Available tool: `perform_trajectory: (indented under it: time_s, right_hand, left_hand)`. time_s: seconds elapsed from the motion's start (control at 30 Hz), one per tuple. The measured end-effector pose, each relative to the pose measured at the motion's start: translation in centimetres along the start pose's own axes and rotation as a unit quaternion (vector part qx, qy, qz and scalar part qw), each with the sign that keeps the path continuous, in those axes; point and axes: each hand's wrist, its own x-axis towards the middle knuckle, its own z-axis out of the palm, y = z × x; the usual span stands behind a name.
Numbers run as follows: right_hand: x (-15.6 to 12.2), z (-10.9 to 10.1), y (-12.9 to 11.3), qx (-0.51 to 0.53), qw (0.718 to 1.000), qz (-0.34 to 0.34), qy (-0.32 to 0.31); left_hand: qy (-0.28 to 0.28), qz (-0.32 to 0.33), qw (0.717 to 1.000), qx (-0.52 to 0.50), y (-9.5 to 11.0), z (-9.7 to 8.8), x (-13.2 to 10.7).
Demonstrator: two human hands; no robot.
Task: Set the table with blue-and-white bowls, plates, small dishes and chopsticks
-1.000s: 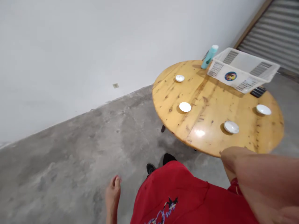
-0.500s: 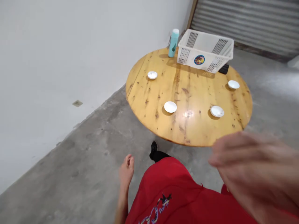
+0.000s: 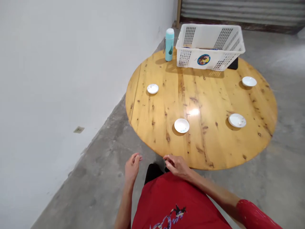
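Observation:
My left hand hangs over the floor short of the table's near edge, its fingers loosely bent with nothing visible in them. Beside it, my right hand is at the table's near edge, thumb and fingers slightly apart and no object between them. Nearest to my hands is a small white dish on the round wooden table. Other small white dishes lie spread out: one at the left, one at the right front and one farther back right.
A white plastic basket stands at the table's far side, its contents mostly hidden. Left of it is a light blue bottle; a black flat object lies partly behind it. A white wall runs along the left.
My right hand has come down and left from the blurred right foreground to the near edge. The left hand has barely moved. The table now appears closer.

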Motion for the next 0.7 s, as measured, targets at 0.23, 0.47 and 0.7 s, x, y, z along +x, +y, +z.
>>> perform_trajectory:
  time_s: [0.23, 0.47, 0.7]
  right_hand:
    - [3.4, 0.3, -0.5, -0.068, 0.992, 0.058, 0.084]
    - [7.1, 3.0, -2.2, -0.021, 0.942, 0.208, 0.264]
    - [10.1, 5.9, -5.7, -0.016, 0.891, 0.315, 0.327]
  left_hand:
    - [-0.064, 0.098, 0.993, -0.033, 10.8, 0.3, 15.4]
    - [-0.153, 0.098, 0.982, -0.044, 18.8, 3.5, 31.7]
    - [-0.169, 0.258, 0.947, 0.09, 22.8, 8.6, 43.5]
